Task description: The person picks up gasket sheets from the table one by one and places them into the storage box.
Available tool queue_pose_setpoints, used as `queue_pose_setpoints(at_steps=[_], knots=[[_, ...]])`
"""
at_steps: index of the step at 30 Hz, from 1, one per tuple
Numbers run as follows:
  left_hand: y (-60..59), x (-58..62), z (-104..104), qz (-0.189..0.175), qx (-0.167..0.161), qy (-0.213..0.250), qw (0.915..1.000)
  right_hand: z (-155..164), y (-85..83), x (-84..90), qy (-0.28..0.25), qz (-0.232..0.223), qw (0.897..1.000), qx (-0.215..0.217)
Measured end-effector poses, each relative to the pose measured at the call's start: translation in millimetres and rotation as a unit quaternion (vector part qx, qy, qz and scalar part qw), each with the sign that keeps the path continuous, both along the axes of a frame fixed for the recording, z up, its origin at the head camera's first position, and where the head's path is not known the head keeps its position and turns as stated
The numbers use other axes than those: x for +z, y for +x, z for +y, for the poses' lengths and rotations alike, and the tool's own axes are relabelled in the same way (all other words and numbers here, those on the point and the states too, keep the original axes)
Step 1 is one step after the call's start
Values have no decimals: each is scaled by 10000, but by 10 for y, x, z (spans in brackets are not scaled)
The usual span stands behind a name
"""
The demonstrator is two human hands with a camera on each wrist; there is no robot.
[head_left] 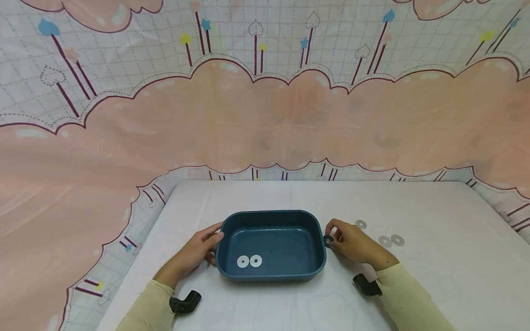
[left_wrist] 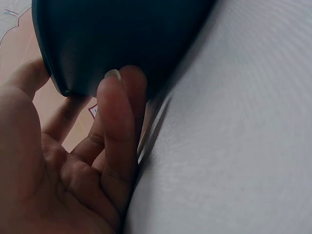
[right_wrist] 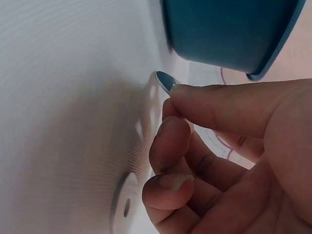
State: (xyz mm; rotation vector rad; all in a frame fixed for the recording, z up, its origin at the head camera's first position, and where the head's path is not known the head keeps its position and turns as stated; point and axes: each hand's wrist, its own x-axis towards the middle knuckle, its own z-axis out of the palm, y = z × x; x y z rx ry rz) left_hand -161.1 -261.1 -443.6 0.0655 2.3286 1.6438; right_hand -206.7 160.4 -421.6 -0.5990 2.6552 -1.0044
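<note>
No readable text, label, brand or number shows on anything.

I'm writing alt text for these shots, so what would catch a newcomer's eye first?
A dark blue tray sits mid-table with two flat metal washers lying inside near its front left. The left hand rests against the tray's left end, while the right hand pinches another washer just off its right end. Three more washers lie on the white table to the right.
</note>
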Motion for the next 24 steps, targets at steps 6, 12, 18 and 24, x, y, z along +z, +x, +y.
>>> queue_pose_setpoints(at_steps=[6, 12, 18, 24], knots=[[-15, -1, -8, -47, -34, 56, 10000, 2, 24, 64, -18, -99, 9997, -226], [4, 18, -27, -30, 25, 42, 10000, -17, 43, 170, -22, -20, 9995, -329], [41, 5, -31, -40, 63, 59, 10000, -27, 83, 283, -123, 33, 9993, -338], [7, 14, 8, -30, 18, 47, 10000, -61, 166, 378, -255, 638, 9971, -314]])
